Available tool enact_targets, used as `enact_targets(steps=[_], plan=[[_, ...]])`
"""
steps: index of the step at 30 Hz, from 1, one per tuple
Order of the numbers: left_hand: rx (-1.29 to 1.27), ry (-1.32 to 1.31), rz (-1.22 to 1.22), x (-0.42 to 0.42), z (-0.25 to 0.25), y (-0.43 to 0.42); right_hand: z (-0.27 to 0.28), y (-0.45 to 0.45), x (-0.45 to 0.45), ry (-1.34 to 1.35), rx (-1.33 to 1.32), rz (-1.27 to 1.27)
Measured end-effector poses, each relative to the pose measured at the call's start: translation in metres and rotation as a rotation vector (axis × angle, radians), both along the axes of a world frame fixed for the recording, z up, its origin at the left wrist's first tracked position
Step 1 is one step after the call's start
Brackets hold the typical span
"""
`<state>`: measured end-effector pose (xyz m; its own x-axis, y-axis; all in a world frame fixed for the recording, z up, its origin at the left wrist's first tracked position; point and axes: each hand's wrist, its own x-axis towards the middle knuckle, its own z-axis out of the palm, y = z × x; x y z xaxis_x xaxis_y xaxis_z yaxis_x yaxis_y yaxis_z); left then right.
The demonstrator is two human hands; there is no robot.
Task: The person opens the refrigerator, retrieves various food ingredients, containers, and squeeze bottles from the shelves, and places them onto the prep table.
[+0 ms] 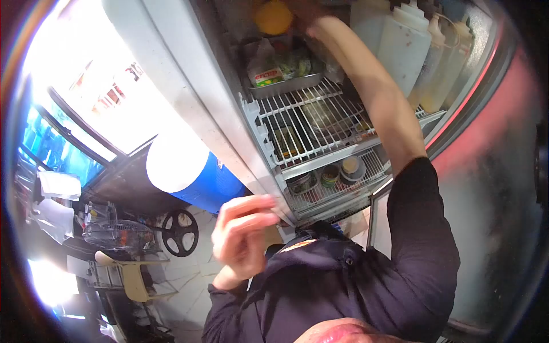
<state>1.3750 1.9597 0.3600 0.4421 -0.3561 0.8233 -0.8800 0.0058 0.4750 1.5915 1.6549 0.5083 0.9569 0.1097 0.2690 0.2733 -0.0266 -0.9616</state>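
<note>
Inside an open fridge, my right hand [311, 16] reaches to the top, beside a round orange item [273, 17]. Its fingers are lost in shadow, so their grip cannot be made out. Below it, a metal tray [286, 86] holds a plastic bag [266, 67] and green produce on a white wire shelf [294, 103]. My left hand [245, 233] is raised outside the fridge, near the door frame's lower part, with loosely bent fingers and nothing visible in it; it is slightly blurred.
White squeeze bottles [405, 48] stand at the fridge's right side. Small containers [330, 175] sit on the lower rack. A blue drum with a white top [214, 186], a black handwheel [179, 232], a fan [118, 236] and a chair [132, 280] are at the left.
</note>
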Motion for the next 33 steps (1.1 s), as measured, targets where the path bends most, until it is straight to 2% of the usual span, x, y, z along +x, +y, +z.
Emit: enact_targets(steps=[1,3,4,6,7,9,10,11,14,18,21,25,28,31,32,33], plan=[[0.117,-0.043,-0.057,0.001,0.012,-0.01,-0.001,0.005,-0.022,0.056,0.027,0.01],[0.01,0.302,-0.281,-0.001,0.011,-0.034,-0.018,0.026,-0.068,0.047,0.018,-0.198],[-0.068,0.452,-0.373,-0.002,0.015,-0.047,-0.032,0.003,-0.072,-0.026,0.125,0.114],[-0.2,0.725,-0.59,0.008,0.016,-0.068,-0.052,-0.011,-0.092,-0.08,0.3,0.228],[-0.303,0.88,-0.65,0.014,0.017,-0.076,-0.062,-0.001,-0.115,-0.062,0.371,0.026],[-0.519,1.184,-0.772,0.027,0.023,-0.094,-0.075,-0.013,-0.132,-0.088,0.404,0.283],[-0.503,1.084,-0.878,0.036,0.021,-0.101,-0.081,-0.018,-0.139,-0.086,0.382,0.324],[-0.483,1.027,-0.794,0.037,0.019,-0.105,-0.086,-0.023,-0.146,-0.084,0.359,0.365],[-0.457,0.886,-0.62,0.037,0.013,-0.12,-0.1,-0.036,-0.153,-0.095,0.121,0.207],[-0.407,0.623,-0.378,0.036,0.01,-0.126,-0.104,-0.038,-0.16,-0.026,0.149,0.198],[-0.461,0.587,-0.335,0.037,0.011,-0.127,-0.111,-0.039,-0.155,-0.042,0.065,0.182],[-0.412,0.571,-0.255,0.043,0.006,-0.126,-0.108,-0.033,-0.153,-0.055,-0.033,0.141],[-0.496,0.529,-0.278,0.041,0.011,-0.132,-0.101,-0.022,-0.156,-0.06,-0.1,0.078],[0.076,0.19,0.06,0.05,0.007,-0.127,-0.105,-0.009,-0.153,-0.145,-0.278,0.084],[0.013,0.253,0.036,0.045,0.008,-0.131,-0.101,-0.009,-0.159,-0.204,-0.53,0.02],[0.023,0.253,0.025,0.05,0.003,-0.128,-0.098,-0.008,-0.16,-0.155,-0.544,0.028]])
